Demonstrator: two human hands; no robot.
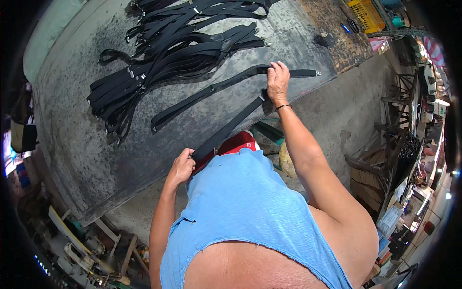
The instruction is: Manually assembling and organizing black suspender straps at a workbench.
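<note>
- Black webbing everywhere on this one: a near strap [228, 126] slants along the table edge, its low end hanging in front of the shirt [231, 192], with a far strap [236, 78] lying beyond it on the worn grey table [72, 106].
- Left hand [182, 166]: fingers curled in tight around the low end of the near strap, no gap that I can spot.
- Right hand [277, 84]: palm down, fingers bent over the far strap. Can't tell if it's pinching or just pressing, the thumb side is hidden.
- Metal slider [262, 98] on the near strap sits right beside the right wrist. Past that I can't see whether the two straps join under the hand.
- My worry: if those left fingers loosen, that end could drop off the edge, since there's no tabletop under it.
- A hard pull could catch the slider on the wrist band [284, 106] and twist things up.
- If the straps do join, tugging one would probably drag the other.
- Swinging the far strap back might tangle it in the big strap bundle [166, 67], loops and clips stick out all over.
</note>
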